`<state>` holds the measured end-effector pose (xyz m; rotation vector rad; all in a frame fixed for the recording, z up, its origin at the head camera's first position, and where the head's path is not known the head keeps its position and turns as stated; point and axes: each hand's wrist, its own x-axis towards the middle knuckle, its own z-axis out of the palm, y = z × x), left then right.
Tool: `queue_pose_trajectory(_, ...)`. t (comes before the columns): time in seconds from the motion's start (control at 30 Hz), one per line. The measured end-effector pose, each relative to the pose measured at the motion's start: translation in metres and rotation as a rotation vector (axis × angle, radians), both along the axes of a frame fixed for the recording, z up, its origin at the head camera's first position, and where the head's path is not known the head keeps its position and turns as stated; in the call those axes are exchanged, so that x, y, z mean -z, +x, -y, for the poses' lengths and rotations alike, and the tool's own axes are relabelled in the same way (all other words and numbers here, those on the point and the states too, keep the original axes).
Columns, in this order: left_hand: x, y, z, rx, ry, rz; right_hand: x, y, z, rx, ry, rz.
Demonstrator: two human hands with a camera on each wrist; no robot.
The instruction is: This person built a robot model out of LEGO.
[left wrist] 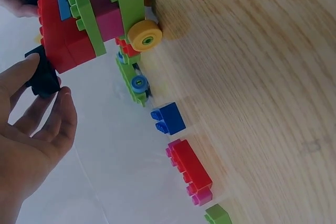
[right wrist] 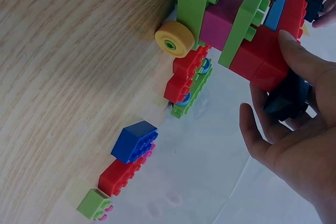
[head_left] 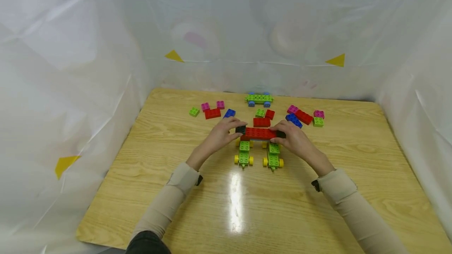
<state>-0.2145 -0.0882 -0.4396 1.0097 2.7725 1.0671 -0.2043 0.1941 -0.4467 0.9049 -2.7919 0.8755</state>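
Note:
A toy of building bricks stands mid-table between both hands. It has a long red brick top (head_left: 260, 133), green wheeled bases (head_left: 244, 158) with yellow wheels, and a purple brick (right wrist: 223, 18) and blue strip (right wrist: 275, 9) seen from the side. My left hand (head_left: 222, 133) pinches a black block (left wrist: 44, 72) between thumb and fingertips, right at one red end. At the other end my right hand (head_left: 296, 138) holds another black block (right wrist: 287, 98) in its fingers. The right thumb lies along the red brick's side, and the palm partly hides the black block.
Beyond the toy lies a green wheeled base with blue wheels (head_left: 259, 98). Loose red (head_left: 213, 113), blue (head_left: 294, 120), pink (head_left: 220, 105) and green bricks (head_left: 194, 111) lie to either side of it. White sheeting (head_left: 247, 22) surrounds the wooden table (head_left: 282, 214) at the back and sides.

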Motion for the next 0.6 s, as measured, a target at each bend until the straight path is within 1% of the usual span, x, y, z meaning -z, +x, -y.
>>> queue_pose_trajectory(0.2, 0.0017, -0.0004, -0.001, 0.003, 0.013, -0.009, 0.0004, 0.0001, 0.0002, 0.004, -0.006, -0.014)
queue_pose_trajectory(0.4, 0.0039, -0.0009, -0.0022, 0.008, 0.057, 0.011, -0.0005, 0.0001, 0.0008, 0.003, -0.008, -0.015)
queue_pose_trajectory(0.6, 0.0057, -0.0018, -0.0026, 0.017, 0.038, -0.013, -0.0001, 0.0, 0.0011, 0.007, -0.009, -0.02)
